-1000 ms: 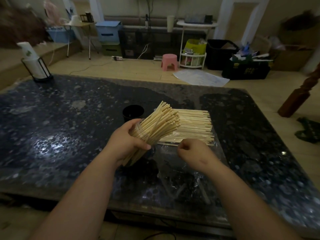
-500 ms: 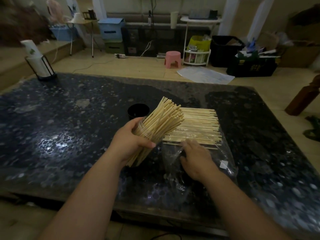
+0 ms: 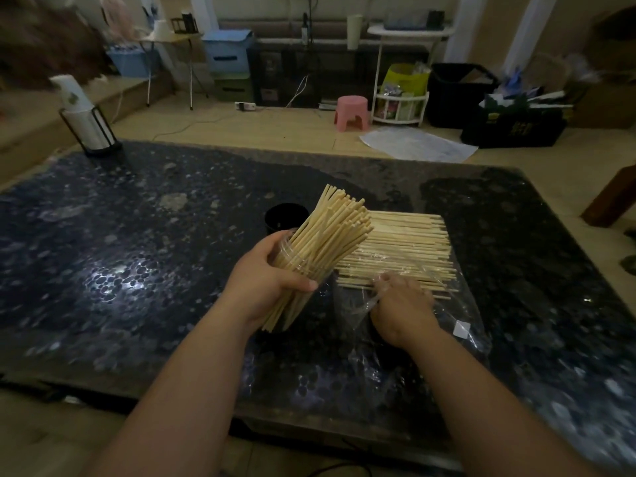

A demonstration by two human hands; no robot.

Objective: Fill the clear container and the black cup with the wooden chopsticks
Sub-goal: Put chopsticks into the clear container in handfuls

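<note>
My left hand [image 3: 265, 284] grips the clear container [image 3: 292, 270], tilted to the right and packed with wooden chopsticks [image 3: 330, 232] that fan out of its mouth. Behind it stands the black cup [image 3: 285, 217], which looks empty. A flat pile of loose chopsticks [image 3: 402, 246] lies to the right on a clear plastic bag [image 3: 457, 318]. My right hand [image 3: 402, 304] rests palm down at the near edge of that pile, with a fold of the plastic over its fingers; its fingertips are hidden.
All of this sits on a dark speckled stone table [image 3: 137, 270]. A paper roll in a black wire holder [image 3: 86, 122] stands at the far left corner. A pink stool [image 3: 351, 111], bins and boxes stand on the floor beyond the table.
My right hand moved forward and down onto the near edge of the loose chopsticks and the plastic bag. The left hand kept its hold on the filled container.
</note>
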